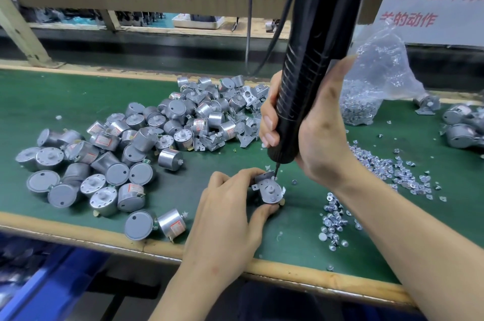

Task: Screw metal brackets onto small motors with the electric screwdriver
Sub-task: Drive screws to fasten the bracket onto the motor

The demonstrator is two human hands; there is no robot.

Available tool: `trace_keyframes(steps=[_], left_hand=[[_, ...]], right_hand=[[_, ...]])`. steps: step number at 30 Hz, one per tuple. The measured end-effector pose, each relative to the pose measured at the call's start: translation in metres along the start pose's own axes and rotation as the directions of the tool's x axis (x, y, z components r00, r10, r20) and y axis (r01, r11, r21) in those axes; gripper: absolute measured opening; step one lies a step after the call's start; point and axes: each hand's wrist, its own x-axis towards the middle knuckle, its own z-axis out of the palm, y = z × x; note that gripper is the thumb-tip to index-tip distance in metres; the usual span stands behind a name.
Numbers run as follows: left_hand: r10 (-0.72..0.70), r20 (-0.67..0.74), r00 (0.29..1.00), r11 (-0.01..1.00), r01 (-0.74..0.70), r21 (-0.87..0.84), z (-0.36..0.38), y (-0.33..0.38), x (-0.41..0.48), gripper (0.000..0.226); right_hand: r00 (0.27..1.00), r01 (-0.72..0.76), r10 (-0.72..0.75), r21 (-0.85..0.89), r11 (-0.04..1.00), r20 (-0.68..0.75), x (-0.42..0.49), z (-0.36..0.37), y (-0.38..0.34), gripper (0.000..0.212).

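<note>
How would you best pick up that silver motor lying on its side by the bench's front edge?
Probably from above, pinching the silver motor across its round can, thumb on the near side and fingers on the far side. It lies on its side with both curved flanks exposed. A grey-faced motor crowds its left end, so gripping it end to end looks awkward.

Illumination: bright, even, overhead; soft short shadows beneath the motors (104,161) on the green mat (65,100).
Glare: highlights on the plastic bag (379,66) (also the loose screws (379,168)).
Blur: electric screwdriver (309,72) upper body; blue bin (39,281).
Distortion: bench edge (78,231) bows, wide-angle.
</note>
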Motion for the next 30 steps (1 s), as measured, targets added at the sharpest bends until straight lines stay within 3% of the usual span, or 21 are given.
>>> trace_keyframes(steps=[7,20,24,30], left_hand=[[0.050,0.006,0.999,0.998,-0.050,0.043,-0.0010,0.0035,0.0028,0.041],[0.053,-0.007,0.999,0.996,-0.052,0.067,0.0002,0.0029,0.0026,0.043],[0.068,-0.010,0.998,0.995,-0.067,0.074,0.0013,0.0019,0.0028,0.043],[0.085,-0.019,0.996,0.994,-0.083,0.075,0.0018,0.0019,0.0018,0.043]], right_hand=[[1.000,0.014,-0.013,-0.025,1.000,0.013,0.0016,0.0022,0.0027,0.071],[1.000,-0.015,0.015,-0.008,1.000,0.009,0.0005,0.0043,0.0061,0.074],[0.999,-0.047,0.047,0.006,0.999,0.005,-0.0002,0.0044,0.0057,0.085],[0.998,-0.058,0.058,-0.013,0.998,0.018,-0.0013,0.0078,0.0068,0.077]])
